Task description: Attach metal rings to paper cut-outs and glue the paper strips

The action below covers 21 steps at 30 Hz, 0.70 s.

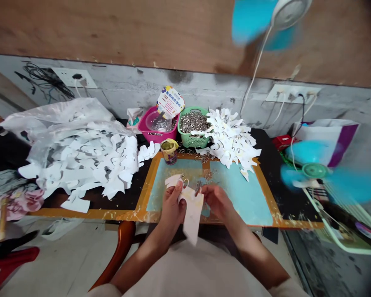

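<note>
Both forearms point(253, 258) are angling inward from the body, wrists bending. The left hand point(173, 204) is curling its fingers closed; the right hand point(217, 201) is pointing its fingertips toward it, just apart.

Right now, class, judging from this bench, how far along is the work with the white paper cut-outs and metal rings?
Probably done: the heap of cut-outs beside the green plastic basket. In hand: the left hand holds a white paper cut-out, with the right hand beside it, near a metal ring. Left: the larger heap on the plastic sheet, and the rings filling the basket.
</note>
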Available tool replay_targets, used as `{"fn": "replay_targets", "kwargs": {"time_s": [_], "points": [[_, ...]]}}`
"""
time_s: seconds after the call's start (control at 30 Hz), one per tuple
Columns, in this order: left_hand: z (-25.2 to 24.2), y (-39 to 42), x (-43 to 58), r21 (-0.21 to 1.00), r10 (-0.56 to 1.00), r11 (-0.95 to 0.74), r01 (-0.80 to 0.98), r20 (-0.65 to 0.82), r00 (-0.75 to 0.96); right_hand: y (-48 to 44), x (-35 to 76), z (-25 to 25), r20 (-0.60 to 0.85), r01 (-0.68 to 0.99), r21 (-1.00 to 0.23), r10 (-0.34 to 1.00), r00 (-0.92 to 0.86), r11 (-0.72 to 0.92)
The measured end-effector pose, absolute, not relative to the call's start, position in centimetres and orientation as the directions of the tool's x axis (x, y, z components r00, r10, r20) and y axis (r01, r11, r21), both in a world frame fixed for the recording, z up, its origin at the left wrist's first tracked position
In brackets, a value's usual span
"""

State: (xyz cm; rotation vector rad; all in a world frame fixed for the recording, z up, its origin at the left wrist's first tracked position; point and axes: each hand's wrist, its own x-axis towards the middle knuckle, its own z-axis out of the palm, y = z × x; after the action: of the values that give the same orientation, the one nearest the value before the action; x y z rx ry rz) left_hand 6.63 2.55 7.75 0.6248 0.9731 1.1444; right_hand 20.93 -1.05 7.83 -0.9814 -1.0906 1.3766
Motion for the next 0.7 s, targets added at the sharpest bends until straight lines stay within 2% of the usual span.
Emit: {"fn": "replay_targets", "kwargs": {"time_s": [0.13, 0.27, 0.4, 0.6, 0.7], "points": [[7.4, 2.7, 6.5, 0.808, 0.935, 0.341, -0.481, -0.346, 0.081, -1.5, 21.3, 7.8, 0.022, -0.103, -0.995, 0.994, -0.103, 0.011], [7.1, 2.6, 6.5, 0.796, 0.935, 0.343, -0.499, -0.341, 0.099, -1.5, 21.0, 8.1, 0.007, -0.042, -0.999, 0.996, -0.093, 0.003], [7.5, 2.3, 5.5, 0.870, 0.958, 0.288, -0.401, -0.258, 0.129, -1.6, 20.8, 8.5, 0.008, 0.042, -0.999, 0.996, -0.087, 0.012], [8.0, 1.6, 4.8, 0.908, 0.936, 0.304, -0.289, -0.228, 0.268, -2.2, 21.5, 10.8, 0.122, 0.342, -0.926, 0.985, -0.124, 0.158], [8.4, 1.4, 5.1, 0.890, 0.933, 0.310, -0.335, -0.217, 0.287, -2.2, 21.8, 12.0, 0.170, 0.417, -0.880, 0.970, -0.173, 0.228]]}}
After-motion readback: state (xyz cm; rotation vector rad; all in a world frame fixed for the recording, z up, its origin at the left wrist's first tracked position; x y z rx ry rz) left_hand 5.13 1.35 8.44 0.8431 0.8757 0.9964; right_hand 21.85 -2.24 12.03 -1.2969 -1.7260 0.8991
